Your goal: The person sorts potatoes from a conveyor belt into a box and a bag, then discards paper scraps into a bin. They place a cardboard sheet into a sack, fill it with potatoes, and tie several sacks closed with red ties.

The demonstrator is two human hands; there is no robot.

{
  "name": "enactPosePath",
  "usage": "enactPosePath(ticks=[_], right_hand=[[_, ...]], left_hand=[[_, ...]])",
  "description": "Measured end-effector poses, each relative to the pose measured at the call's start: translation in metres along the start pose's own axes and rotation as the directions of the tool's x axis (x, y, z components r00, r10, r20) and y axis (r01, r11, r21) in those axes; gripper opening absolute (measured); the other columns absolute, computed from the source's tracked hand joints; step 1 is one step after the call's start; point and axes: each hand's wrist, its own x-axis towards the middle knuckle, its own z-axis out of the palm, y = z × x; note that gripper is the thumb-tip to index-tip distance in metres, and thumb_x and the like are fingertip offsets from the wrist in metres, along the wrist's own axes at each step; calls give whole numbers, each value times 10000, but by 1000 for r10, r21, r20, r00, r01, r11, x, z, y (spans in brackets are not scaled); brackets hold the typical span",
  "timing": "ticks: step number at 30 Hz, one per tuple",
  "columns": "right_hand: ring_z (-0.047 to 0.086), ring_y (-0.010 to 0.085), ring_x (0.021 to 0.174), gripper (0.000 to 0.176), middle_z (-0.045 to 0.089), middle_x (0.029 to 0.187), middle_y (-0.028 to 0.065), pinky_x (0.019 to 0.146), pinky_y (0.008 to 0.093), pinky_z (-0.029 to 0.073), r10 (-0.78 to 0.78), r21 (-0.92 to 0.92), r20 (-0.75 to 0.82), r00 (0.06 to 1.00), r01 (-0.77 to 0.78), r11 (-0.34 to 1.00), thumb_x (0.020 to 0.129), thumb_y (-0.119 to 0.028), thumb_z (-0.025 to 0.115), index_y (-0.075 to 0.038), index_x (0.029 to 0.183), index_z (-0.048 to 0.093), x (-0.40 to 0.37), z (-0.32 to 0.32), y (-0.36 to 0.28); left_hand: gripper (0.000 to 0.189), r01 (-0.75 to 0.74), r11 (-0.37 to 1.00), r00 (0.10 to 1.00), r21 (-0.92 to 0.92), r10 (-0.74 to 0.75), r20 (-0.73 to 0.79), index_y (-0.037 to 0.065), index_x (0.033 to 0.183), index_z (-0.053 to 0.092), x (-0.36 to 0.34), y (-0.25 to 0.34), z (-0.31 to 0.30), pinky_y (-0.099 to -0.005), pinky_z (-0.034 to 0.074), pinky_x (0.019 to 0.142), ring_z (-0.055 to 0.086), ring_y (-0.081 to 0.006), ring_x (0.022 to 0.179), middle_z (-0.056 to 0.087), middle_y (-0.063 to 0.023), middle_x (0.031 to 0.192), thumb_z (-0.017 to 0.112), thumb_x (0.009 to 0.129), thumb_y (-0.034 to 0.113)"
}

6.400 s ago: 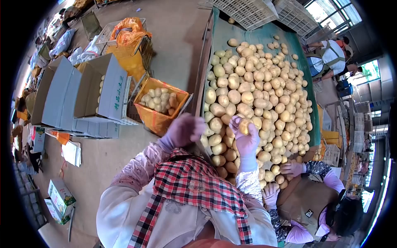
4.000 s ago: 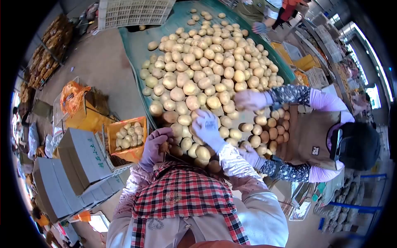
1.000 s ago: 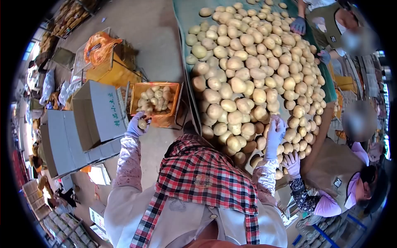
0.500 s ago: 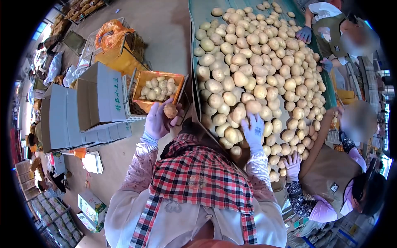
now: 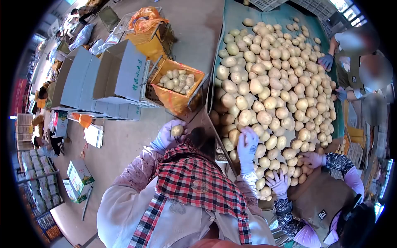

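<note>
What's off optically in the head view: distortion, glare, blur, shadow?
Head view: fisheye bending toward the rim, black corners; window top right blown out; co-workers' heads smeared into soft patches; potatoes mid-frame fairly crisp; dark shadow beside the table, lower left corner.

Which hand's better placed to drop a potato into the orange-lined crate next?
Left, probably: the left hand holds a potato and is nearer the orange-lined crate. The right hand is over at the potato pile.

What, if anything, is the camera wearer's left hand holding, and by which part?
The left hand holds a potato by its edge, the face toward the camera uncovered.
</note>
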Motion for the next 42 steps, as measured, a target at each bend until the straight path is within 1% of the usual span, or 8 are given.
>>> enactPosePath(ticks=[5, 8, 13, 23, 30, 33, 40, 42], right_hand=[[497, 315, 993, 258, 565, 1024, 159, 892, 404, 378, 249, -93, 158, 956, -237, 967, 861, -204, 522, -36, 1048, 582, -23, 2, 4], [480, 338, 1009, 344, 516, 1104, 180, 893, 428, 368, 72, -134, 64, 995, -63, 989, 822, -183, 574, -40, 1130, 519, -36, 11, 7], [421, 361, 1085, 503, 446, 1189, 199, 931, 441, 332, 168, -300, 107, 980, -129, 945, 804, -192, 604, -49, 1250, 420, -50, 21, 7], [416, 337, 1115, 453, 461, 1209, 190, 949, 424, 331, 382, -323, 175, 907, -314, 893, 835, -246, 573, 13, 1190, 462, -45, 28, 7], [440, 331, 1095, 432, 479, 1184, 186, 937, 412, 347, 402, -334, 153, 903, -336, 881, 820, -261, 590, 13, 1137, 487, -47, 29, 11], [445, 330, 1083, 390, 473, 1172, 175, 932, 413, 354, 459, -354, 167, 873, -381, 854, 798, -172, 601, 1, 1129, 488, -38, 28, 4], [446, 319, 1076, 391, 476, 1153, 168, 912, 401, 377, 436, -309, 137, 889, -380, 872, 787, -160, 617, 9, 1118, 495, -35, 28, 1], [447, 316, 1073, 400, 480, 1147, 167, 913, 397, 377, 462, -287, 123, 878, -414, 864, 780, -167, 625, 12, 1115, 498, -38, 26, 1]], left_hand=[[170, -395, 809, 909, 435, 414, 55, 71, 928, 573, 29, 7, -47, -326, 501, 691, 588, -200, 781, 601, -45, 881, 589, 820, 202], [164, -34, 958, 979, -284, -25, -203, 85, 949, 585, 79, 43, -78, -356, 509, 665, 595, -222, 756, 612, -40, 853, 545, 847, 207], [216, -416, 836, 840, 359, 504, -202, 9, 1009, 585, 206, 76, -132, -265, 478, 539, 574, -124, 650, 619, -83, 779, 548, 800, 47], [495, 302, -110, 873, 947, 430, -228, 269, 1250, 407, 332, 94, -139, -421, 418, 914, 474, -338, 1131, 413, -142, 1270, 556, 790, 163], [379, 106, 353, 796, 930, 531, -292, 87, 1016, 532, 360, 104, -150, -365, 478, 758, 590, -301, 896, 617, -128, 904, 679, 668, 117], [388, -203, 967, 979, 156, 199, 37, 92, 1110, 507, 359, 109, -174, -305, 485, 750, 576, -230, 861, 580, -34, 990, 579, 730, 56], [434, -457, 880, 868, 127, 410, 278, 137, 1264, 408, 263, 130, -146, -414, 475, 854, 529, -265, 1018, 476, -115, 1191, 446, 836, 74], [414, -101, 943, 975, -316, 157, 156, 119, 1256, 414, 261, 129, -163, -431, 496, 809, 548, -276, 986, 491, -119, 1173, 457, 844, 90]])
